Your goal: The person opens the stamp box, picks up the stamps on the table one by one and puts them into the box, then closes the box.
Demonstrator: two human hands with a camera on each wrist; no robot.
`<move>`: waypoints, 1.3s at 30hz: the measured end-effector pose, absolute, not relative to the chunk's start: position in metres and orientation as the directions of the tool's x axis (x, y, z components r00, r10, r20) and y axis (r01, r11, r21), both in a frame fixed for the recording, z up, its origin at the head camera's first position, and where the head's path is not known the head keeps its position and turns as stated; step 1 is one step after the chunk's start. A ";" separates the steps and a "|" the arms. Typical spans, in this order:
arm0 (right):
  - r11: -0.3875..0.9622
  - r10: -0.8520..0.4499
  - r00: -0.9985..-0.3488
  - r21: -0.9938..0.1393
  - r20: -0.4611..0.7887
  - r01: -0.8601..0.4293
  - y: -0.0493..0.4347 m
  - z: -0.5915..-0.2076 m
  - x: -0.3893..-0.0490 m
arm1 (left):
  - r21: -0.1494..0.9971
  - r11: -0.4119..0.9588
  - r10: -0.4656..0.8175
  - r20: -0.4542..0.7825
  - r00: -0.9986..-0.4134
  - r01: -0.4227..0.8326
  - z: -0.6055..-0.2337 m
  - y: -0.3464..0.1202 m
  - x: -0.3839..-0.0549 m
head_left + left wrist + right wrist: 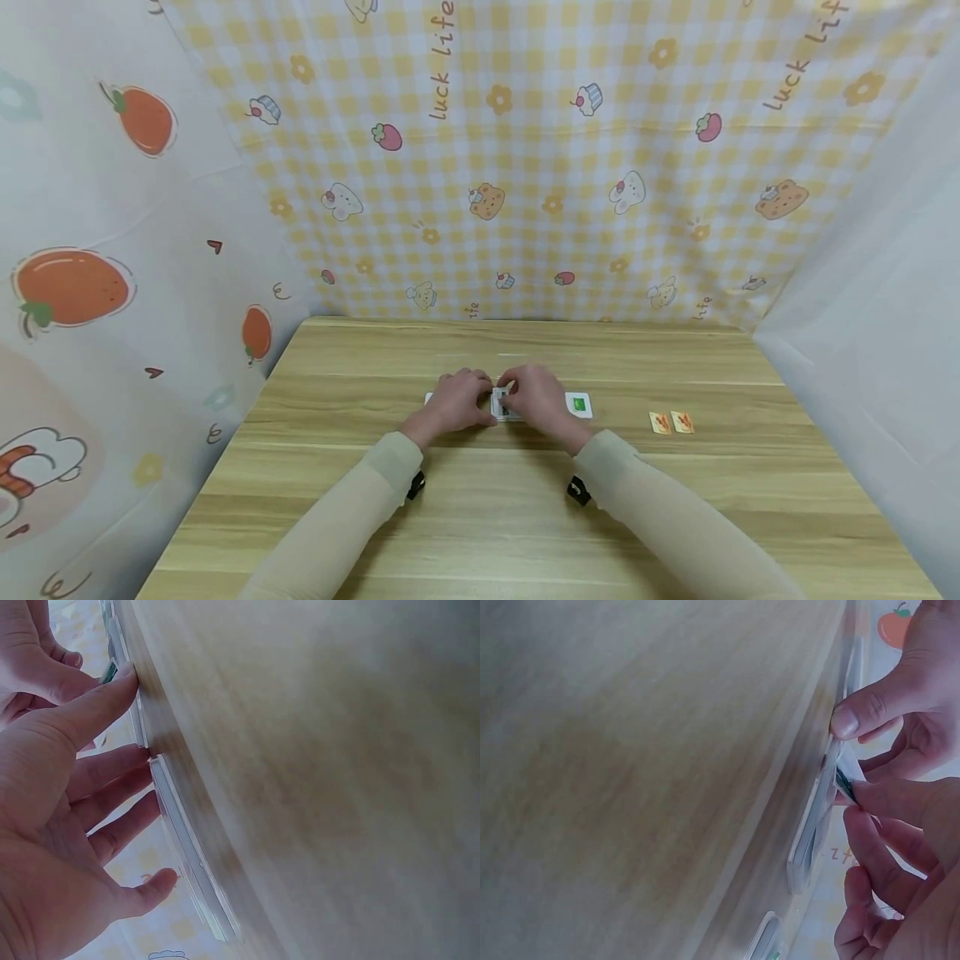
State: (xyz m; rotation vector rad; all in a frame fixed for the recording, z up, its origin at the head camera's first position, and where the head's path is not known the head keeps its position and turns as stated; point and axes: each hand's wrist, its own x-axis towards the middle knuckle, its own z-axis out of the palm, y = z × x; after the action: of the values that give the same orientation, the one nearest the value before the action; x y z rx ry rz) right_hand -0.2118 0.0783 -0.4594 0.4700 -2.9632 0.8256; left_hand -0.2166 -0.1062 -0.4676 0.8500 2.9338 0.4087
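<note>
Low on the table, a flat white tile [497,406] lies between the two hands, with another tile on each side. My left hand [456,402] rests at the middle tile's left end, thumb on its near edge and fingers spread, partly covering the left tile [184,832]. Between thumb and index finger, my right hand [534,402] pinches a small white piece with dark green on it [846,780], tilted up over the middle tile. The right tile [579,405] shows a green picture. What the middle tile bears is mostly hidden by the fingers.
Two small orange-and-yellow cards [671,422] lie side by side on the wooden table [495,533], right of the tiles. A checked curtain [525,250] hangs behind the table's far edge. White cloth [862,333] hangs at the right side.
</note>
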 end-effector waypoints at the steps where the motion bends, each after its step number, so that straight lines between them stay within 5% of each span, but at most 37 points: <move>1: 0.825 -0.276 -0.954 -0.482 0.112 -0.296 0.078 -0.460 -0.212 | 0.272 0.813 0.531 0.015 -0.847 0.515 -0.467 -0.106 -0.217; 19: 0.901 -0.264 -0.956 -0.321 0.127 -0.292 0.068 -0.465 -0.214 | 0.294 0.806 0.532 0.023 -0.847 0.514 -0.469 -0.107 -0.218; 39: 0.905 -0.230 -0.960 -0.327 0.157 -0.271 0.072 -0.456 -0.213 | 0.290 0.807 0.533 0.015 -0.846 0.514 -0.466 -0.105 -0.216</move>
State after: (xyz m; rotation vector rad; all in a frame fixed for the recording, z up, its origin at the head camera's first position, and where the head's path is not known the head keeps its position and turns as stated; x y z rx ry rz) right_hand -0.2132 0.0721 -0.4563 0.3894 -2.9538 0.5322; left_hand -0.2162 -0.1047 -0.4660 0.8480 2.9227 0.4390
